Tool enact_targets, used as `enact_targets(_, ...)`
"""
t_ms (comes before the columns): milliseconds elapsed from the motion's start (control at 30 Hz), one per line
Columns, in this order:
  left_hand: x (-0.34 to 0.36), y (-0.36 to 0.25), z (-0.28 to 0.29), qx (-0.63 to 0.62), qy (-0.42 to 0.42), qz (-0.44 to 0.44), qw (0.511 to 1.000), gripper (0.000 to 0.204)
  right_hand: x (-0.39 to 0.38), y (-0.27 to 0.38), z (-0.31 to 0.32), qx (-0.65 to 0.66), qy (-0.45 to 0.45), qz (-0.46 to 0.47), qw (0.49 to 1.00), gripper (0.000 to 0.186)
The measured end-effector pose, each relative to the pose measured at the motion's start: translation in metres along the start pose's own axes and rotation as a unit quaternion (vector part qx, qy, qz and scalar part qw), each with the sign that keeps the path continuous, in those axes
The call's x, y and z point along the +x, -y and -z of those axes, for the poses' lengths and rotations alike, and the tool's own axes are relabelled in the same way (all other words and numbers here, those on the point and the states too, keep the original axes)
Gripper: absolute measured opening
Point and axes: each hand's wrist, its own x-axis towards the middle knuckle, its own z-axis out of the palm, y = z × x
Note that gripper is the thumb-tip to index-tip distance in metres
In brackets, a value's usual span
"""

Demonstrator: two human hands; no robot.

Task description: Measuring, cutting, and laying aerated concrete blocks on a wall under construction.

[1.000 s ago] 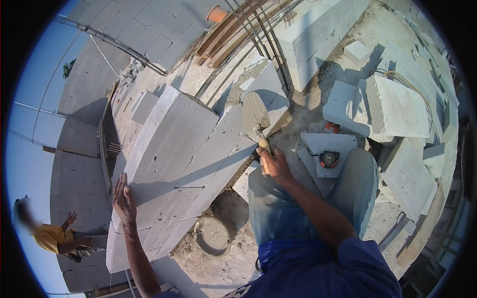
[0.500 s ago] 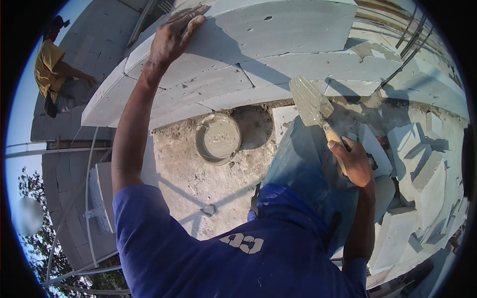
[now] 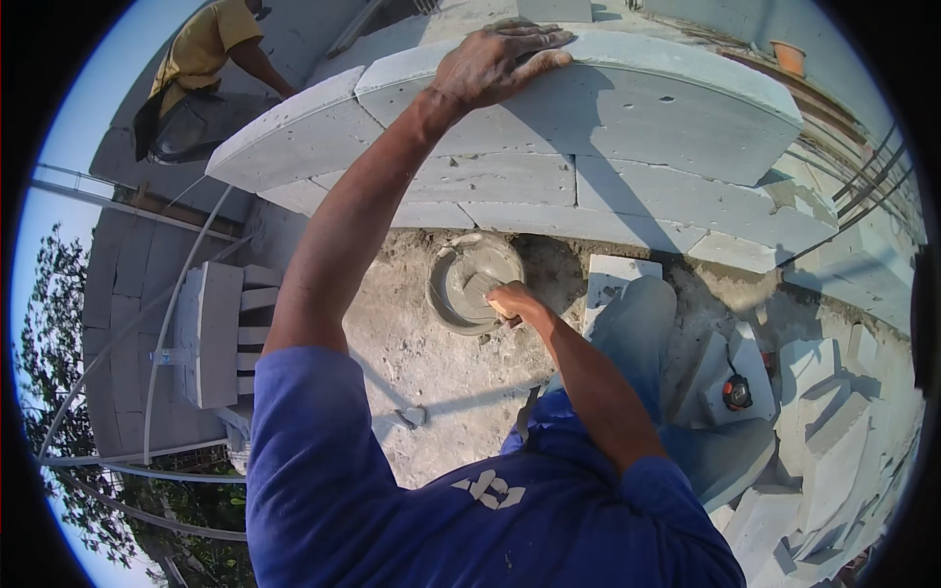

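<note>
My left hand [image 3: 495,67] rests open across the top edge of a low wall of pale grey blocks [image 3: 686,122], its fingers lying along the upper course. Down at the foot of the wall, my right hand [image 3: 520,300] grips the wooden handle of a trowel [image 3: 480,288], whose blade dips into a round container [image 3: 445,312] of grey wet mix. A white block [image 3: 618,270] lies beside my bent knee, right of the container.
A co-worker in yellow [image 3: 201,49] is beyond the wall, upper left. Stacked blocks [image 3: 206,333] and bent pipes stand left. Cut blocks [image 3: 828,451], a tape measure [image 3: 735,392] and steel bars [image 3: 863,181] are right; an orange bucket [image 3: 788,59] is behind.
The view has swung round. My right hand has brought the trowel down and leftward from over the knees into the container. My left hand stays on the wall top.
</note>
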Motion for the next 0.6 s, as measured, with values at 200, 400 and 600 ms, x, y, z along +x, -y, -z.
enact_targets(200, 0.006, -0.002, -0.005, 0.023, -0.009, -0.044, 0.999, 0.061, -0.066, -0.014, 0.049, 0.009, 0.013, 0.009, 1.0, 0.041)
enact_targets(400, 0.004, 0.012, 0.015, 0.023, 0.038, -0.037, 0.998, 0.059, -0.177, 0.001, 0.103, 0.084, -0.043, 0.139, 0.986, 0.045)
enact_targets(600, 0.022, -0.015, 0.029, 0.009, 0.104, 0.005, 0.995, 0.056, -0.288, -0.028, 0.168, 0.102, -0.224, 0.233, 0.941, 0.034)
